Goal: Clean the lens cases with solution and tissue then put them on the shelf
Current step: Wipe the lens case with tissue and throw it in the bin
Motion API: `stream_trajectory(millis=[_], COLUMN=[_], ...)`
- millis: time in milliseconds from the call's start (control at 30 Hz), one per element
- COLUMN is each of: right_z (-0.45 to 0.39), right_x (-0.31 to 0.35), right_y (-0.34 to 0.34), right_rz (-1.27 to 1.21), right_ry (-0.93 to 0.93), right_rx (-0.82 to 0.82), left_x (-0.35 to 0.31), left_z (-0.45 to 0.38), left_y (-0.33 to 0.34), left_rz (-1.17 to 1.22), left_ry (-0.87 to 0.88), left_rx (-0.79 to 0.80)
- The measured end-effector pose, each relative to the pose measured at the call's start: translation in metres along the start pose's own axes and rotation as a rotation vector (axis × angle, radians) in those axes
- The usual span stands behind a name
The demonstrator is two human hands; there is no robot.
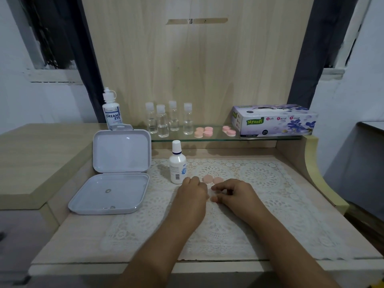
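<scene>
My left hand and my right hand meet over the lace mat, fingers curled. Together they pinch a small pale lens case, which is mostly hidden between the fingertips. Two loose pink caps lie on the mat just beyond my hands. A white solution bottle stands upright, capped, just left of the caps. On the glass shelf sit pink lens cases and another pink lens case. The tissue box stands at the shelf's right end.
An open white hinged box lies at the left of the desk, lid propped up. A Dream Eye bottle and several small clear bottles stand on the shelf. A wooden panel rises behind it.
</scene>
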State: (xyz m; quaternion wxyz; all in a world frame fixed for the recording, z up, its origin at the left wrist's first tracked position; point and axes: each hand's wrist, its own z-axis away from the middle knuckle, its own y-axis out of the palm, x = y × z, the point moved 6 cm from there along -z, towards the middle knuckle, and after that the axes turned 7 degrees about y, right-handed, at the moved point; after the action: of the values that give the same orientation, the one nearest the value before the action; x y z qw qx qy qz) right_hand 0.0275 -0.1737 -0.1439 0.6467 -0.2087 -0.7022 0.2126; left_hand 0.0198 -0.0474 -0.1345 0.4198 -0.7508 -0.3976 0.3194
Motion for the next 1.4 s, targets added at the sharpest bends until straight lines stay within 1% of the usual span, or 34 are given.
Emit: stream_trajectory(millis=[67, 133, 167, 233, 333, 400, 500, 667, 800, 867, 967, 1067, 1167, 1233, 1267, 1300, 1333, 1367, 1400], right_z=[0.0, 0.001, 0.002, 0.004, 0.006, 0.006, 0.007, 0.01, 0.009, 0.008, 0.009, 0.009, 0.013, 0.017, 0.019, 0.019, 0.02, 0.019, 0.018], right_x=[0.0, 0.0, 0.0, 0.0, 0.0, -0.001, 0.0, 0.003, 0.007, 0.01, 0.014, 0.012, 0.017, 0.018, 0.017, 0.014, 0.011, 0.009, 0.01], right_y=[0.0, -0.001, -0.001, -0.002, -0.003, -0.005, -0.006, -0.008, -0.011, -0.012, -0.013, -0.017, -0.019, -0.024, -0.027, -0.031, -0.035, -0.036, -0.034], right_rz=[-0.001, 0.006, 0.002, -0.019, -0.064, -0.097, -0.084, -0.107, -0.088, -0.077, -0.128, -0.292, -0.559, -0.809, -0.87, -0.82, -0.671, -0.524, -0.396], right_ry=[-0.003, -0.003, 0.001, 0.012, 0.036, 0.056, 0.057, 0.055, -0.027, -0.069, -0.11, -0.074, -0.055, 0.0, 0.033, 0.042, 0.028, 0.005, -0.026], right_rx=[0.001, -0.006, -0.007, -0.009, -0.025, -0.036, -0.044, -0.048, -0.124, -0.139, -0.116, -0.115, -0.126, -0.162, -0.208, -0.274, -0.332, -0.358, -0.34], left_x=[0.013, 0.023, 0.027, 0.033, 0.037, 0.038, 0.039, 0.036, 0.033, 0.031, 0.02, 0.01, 0.01, 0.015, 0.019, 0.022, 0.023, 0.024, 0.025], left_z=[0.0, 0.004, 0.005, 0.007, 0.008, 0.01, 0.012, 0.013, 0.012, 0.012, 0.01, 0.01, 0.008, 0.008, 0.008, 0.007, 0.007, 0.007, 0.006], left_y=[0.003, 0.001, -0.001, -0.005, -0.009, -0.012, -0.015, -0.017, -0.018, -0.018, -0.015, -0.016, -0.02, -0.023, -0.023, -0.021, -0.019, -0.014, -0.009], left_rz=[0.261, 0.535, 0.631, 0.768, 0.87, 0.875, 0.871, 0.945, 0.939, 0.959, 1.022, 1.109, 1.14, 1.08, 1.012, 0.915, 0.803, 0.708, 0.645], left_ry=[-0.143, -0.266, -0.305, -0.357, -0.418, -0.429, -0.439, -0.431, -0.402, -0.381, -0.272, -0.17, -0.147, -0.159, -0.167, -0.17, -0.167, -0.163, -0.163], left_rx=[0.049, -0.004, -0.046, -0.132, -0.229, -0.266, -0.298, -0.314, -0.323, -0.301, -0.209, -0.158, -0.205, -0.275, -0.296, -0.291, -0.263, -0.222, -0.178])
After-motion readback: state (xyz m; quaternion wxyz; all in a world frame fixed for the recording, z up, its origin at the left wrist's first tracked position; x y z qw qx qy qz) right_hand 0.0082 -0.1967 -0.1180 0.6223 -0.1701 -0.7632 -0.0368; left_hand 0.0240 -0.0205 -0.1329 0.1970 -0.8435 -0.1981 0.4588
